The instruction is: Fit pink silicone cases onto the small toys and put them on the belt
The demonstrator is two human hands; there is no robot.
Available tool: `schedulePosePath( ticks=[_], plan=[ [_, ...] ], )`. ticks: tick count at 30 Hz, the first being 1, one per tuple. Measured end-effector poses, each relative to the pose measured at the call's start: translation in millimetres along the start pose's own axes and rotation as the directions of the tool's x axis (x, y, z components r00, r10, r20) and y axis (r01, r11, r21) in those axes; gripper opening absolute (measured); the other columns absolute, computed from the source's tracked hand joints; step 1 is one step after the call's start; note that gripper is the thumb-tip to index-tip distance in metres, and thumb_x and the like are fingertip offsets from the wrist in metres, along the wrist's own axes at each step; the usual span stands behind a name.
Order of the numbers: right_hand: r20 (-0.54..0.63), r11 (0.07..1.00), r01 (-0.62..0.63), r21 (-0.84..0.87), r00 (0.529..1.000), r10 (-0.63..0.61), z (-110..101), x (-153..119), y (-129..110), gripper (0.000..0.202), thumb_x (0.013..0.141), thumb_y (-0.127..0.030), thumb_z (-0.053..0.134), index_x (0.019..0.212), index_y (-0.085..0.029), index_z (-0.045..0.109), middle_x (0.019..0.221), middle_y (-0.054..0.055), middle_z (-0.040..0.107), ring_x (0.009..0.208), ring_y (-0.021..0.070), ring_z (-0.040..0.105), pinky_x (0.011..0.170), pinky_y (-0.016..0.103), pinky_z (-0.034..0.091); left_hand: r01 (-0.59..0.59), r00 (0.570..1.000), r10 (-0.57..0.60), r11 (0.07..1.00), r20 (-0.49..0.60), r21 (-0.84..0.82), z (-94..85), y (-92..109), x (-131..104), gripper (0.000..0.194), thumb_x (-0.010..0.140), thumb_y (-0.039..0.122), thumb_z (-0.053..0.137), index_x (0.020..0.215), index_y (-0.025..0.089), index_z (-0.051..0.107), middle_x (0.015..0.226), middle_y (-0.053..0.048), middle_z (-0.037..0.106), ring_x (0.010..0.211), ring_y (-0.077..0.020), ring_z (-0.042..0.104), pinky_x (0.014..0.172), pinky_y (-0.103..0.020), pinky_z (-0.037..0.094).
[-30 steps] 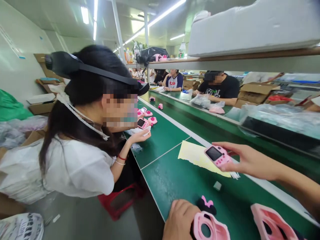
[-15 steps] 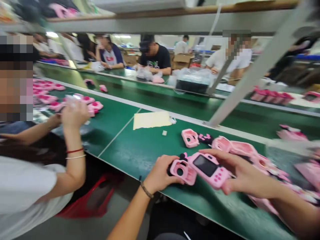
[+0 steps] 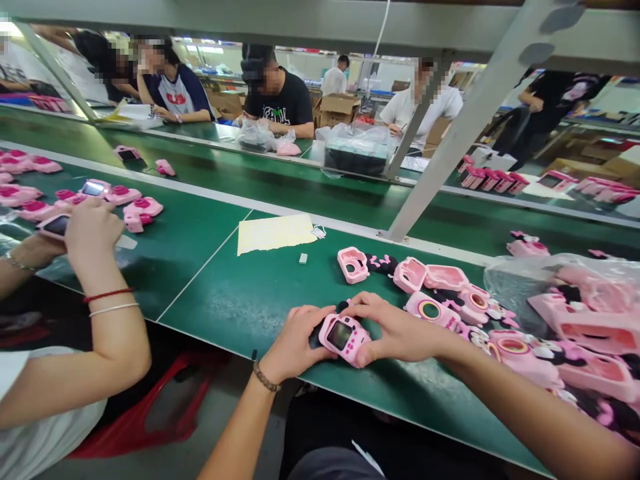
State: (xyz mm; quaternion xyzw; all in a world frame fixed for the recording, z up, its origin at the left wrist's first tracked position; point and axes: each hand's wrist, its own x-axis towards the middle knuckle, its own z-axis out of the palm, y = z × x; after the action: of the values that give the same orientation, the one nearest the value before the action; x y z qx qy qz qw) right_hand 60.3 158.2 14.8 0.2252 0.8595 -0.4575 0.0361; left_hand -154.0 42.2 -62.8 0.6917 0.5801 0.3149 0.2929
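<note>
Near the front edge of the green bench, a pink toy camera (image 3: pixel 342 336) with a dark screen and small pink buttons sits in a pink silicone case (image 3: pixel 327 323). How fully the case covers it I cannot tell. My left hand (image 3: pixel 300 340) grips the left side of case and camera. Thumb and fingers of my right hand (image 3: pixel 383 327) hold the right side. Beyond them lies an empty pink case (image 3: pixel 353 265). To the right is a pile of pink cases with black mouse-ear figures, among them one with a rainbow ring (image 3: pixel 429 309).
A yellow paper sheet (image 3: pixel 275 233) and a small white block (image 3: pixel 303 259) lie left of centre. A slanted metal post (image 3: pixel 450 127) rises from the bench divider. At left, a co-worker's arm (image 3: pixel 107 300) reaches over pink cameras. Clear plastic bags (image 3: pixel 590 267) lie at right.
The camera, held apart in my right hand before, is now in the case held by my left hand. Both hands have come together. The view has shifted right.
</note>
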Motion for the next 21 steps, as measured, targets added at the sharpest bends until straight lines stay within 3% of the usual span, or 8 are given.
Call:
schedulePosePath(
  ticks=[3, 6, 12, 15, 17, 19, 21],
  plan=[
    [0.071, 1.000, -0.004, 0.007, 0.997, 0.003, -1, 6, 0, 0.074, 0.070, -0.057, 0.079, 0.137, -0.035, 0.054, 0.114, 0.005, 0.044, 0.107, 0.0251, 0.048, 0.100, 0.041, 0.039, 0.008, 1.000, -0.008, 1.000, 0.005, -0.003, -0.2, 0, 0, 0.069, 0.074, 0.050, 0.076, 0.135, 0.031, 0.050, 0.124, -0.004, 0.062, 0.118, -0.0250, 0.053, 0.103, -0.042, 0.037],
    [0.049, 1.000, -0.001, 0.012, 0.999, 0.000, 4, 9, 6, 0.075, 0.073, -0.055, 0.077, 0.141, -0.039, 0.049, 0.109, 0.003, 0.043, 0.102, 0.0228, 0.048, 0.097, 0.038, 0.042, 0.010, 1.000, -0.010, 1.000, 0.009, -0.006, -0.8, 0, 1, 0.069, 0.075, 0.048, 0.076, 0.136, 0.031, 0.049, 0.127, -0.005, 0.061, 0.119, -0.0253, 0.052, 0.104, -0.043, 0.036],
    [-0.120, 0.999, 0.013, 0.034, 0.993, -0.009, 22, 11, 32, 0.070, 0.072, -0.053, 0.079, 0.136, -0.039, 0.055, 0.104, 0.003, 0.045, 0.102, 0.0242, 0.049, 0.096, 0.041, 0.041, 0.028, 1.000, -0.028, 0.999, 0.004, -0.040, -0.7, 1, 4, 0.076, 0.070, 0.042, 0.082, 0.137, 0.031, 0.046, 0.134, -0.005, 0.059, 0.121, -0.0275, 0.051, 0.105, -0.045, 0.035],
    [-0.272, 0.973, -0.008, 0.230, 0.960, 0.072, 40, 1, 39, 0.072, 0.075, -0.048, 0.078, 0.139, -0.032, 0.051, 0.105, 0.004, 0.051, 0.100, 0.0228, 0.053, 0.094, 0.041, 0.044, 0.065, 0.996, -0.069, 0.996, -0.064, -0.065, 0.8, 3, 2, 0.069, 0.070, 0.038, 0.082, 0.130, 0.030, 0.052, 0.126, -0.004, 0.063, 0.113, -0.0268, 0.055, 0.100, -0.044, 0.040],
    [-0.320, 0.884, 0.040, 0.465, 0.939, 0.126, 52, -6, 38, 0.065, 0.079, -0.045, 0.076, 0.136, -0.030, 0.047, 0.112, 0.005, 0.055, 0.102, 0.0219, 0.056, 0.092, 0.040, 0.046, 0.069, 0.992, -0.081, 0.990, -0.100, -0.121, 1.3, 7, -1, 0.065, 0.070, 0.036, 0.082, 0.128, 0.030, 0.053, 0.122, -0.004, 0.064, 0.110, -0.0256, 0.057, 0.097, -0.042, 0.044],
    [-0.290, 0.734, 0.111, 0.670, 0.949, 0.121, 60, -12, 34, 0.055, 0.084, -0.044, 0.071, 0.130, -0.029, 0.045, 0.116, 0.005, 0.057, 0.102, 0.0211, 0.059, 0.088, 0.039, 0.050, 0.050, 0.992, -0.072, 0.978, -0.104, -0.204, 1.6, 13, -4, 0.064, 0.071, 0.033, 0.081, 0.128, 0.030, 0.052, 0.124, -0.003, 0.063, 0.111, -0.0242, 0.058, 0.098, -0.040, 0.046],
    [-0.266, 0.628, 0.150, 0.763, 0.959, 0.094, 64, -17, 29, 0.049, 0.085, -0.041, 0.071, 0.125, -0.028, 0.046, 0.118, 0.006, 0.058, 0.100, 0.0206, 0.061, 0.086, 0.038, 0.051, 0.043, 0.992, -0.071, 0.967, -0.101, -0.253, 3.0, 20, -7, 0.063, 0.075, 0.032, 0.078, 0.131, 0.030, 0.049, 0.131, -0.003, 0.060, 0.118, -0.0233, 0.056, 0.103, -0.040, 0.044]
  ],
)
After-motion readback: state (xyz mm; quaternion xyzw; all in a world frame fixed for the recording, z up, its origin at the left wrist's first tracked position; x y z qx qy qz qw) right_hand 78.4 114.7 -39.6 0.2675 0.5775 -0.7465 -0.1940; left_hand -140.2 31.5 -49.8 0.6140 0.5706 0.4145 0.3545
